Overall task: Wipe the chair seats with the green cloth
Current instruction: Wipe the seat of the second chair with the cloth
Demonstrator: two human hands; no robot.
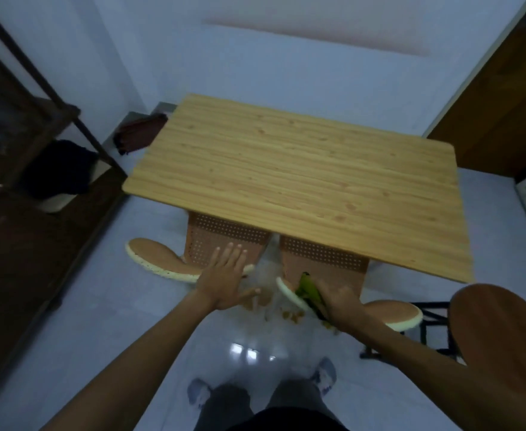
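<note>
Two orange perforated chairs stand pushed partly under the wooden table (292, 169). My left hand (227, 276) lies flat with fingers spread on the near edge of the left chair (224, 241). The green cloth (307, 289) is bunched in my right hand (337, 301), pressed against the near left edge of the right chair (327, 262). Most of both seats is hidden under the tabletop. Cream-edged curved chair parts stick out at the left (156, 259) and right (395, 314).
A round brown seat (501, 334) on a dark frame stands at the right. A dark shelf unit (22, 144) with a black-draped bucket lines the left wall. A brown door (504, 98) is at the far right. My feet (325, 376) stand on glossy tiles.
</note>
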